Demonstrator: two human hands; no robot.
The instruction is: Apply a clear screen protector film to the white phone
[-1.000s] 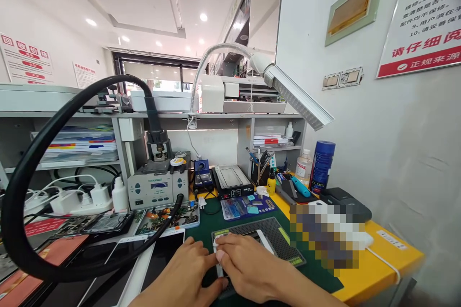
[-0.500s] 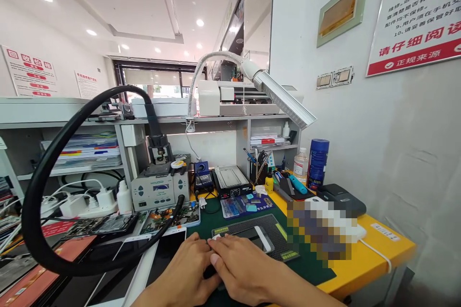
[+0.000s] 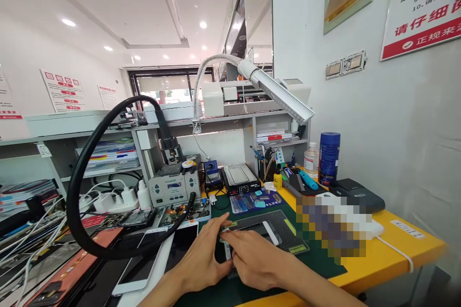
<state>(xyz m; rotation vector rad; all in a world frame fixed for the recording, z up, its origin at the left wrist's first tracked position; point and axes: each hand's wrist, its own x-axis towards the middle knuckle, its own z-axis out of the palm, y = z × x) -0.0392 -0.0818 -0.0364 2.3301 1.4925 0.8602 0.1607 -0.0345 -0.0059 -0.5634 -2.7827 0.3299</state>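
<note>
White walls are rising around my yellow table (image 3: 421, 248), and a bent lamp (image 3: 283, 96) is arching beyond its back edge. Toward the front edge, well in from the right corner, a perforated mat (image 3: 288, 232) is lying on a green sheet (image 3: 326, 267). On that mat a white-ended, phone-like device (image 3: 271, 233) is resting, its left part largely hidden under my hands.

My left hand (image 3: 206, 252) is holding its thumb well apart from its stretched fingers, straddling the device's left end; I cannot tell whether it is gripping. My right hand (image 3: 255, 260) is curling its fingers in at that same end, and what they are pinching, if anything, is hidden.

I judge that I am working at that end, left hand steadying, right hand pressing or picking. The next move is probably calling for small, even finger pressure while my left thumb is bracing against slipping.
</note>
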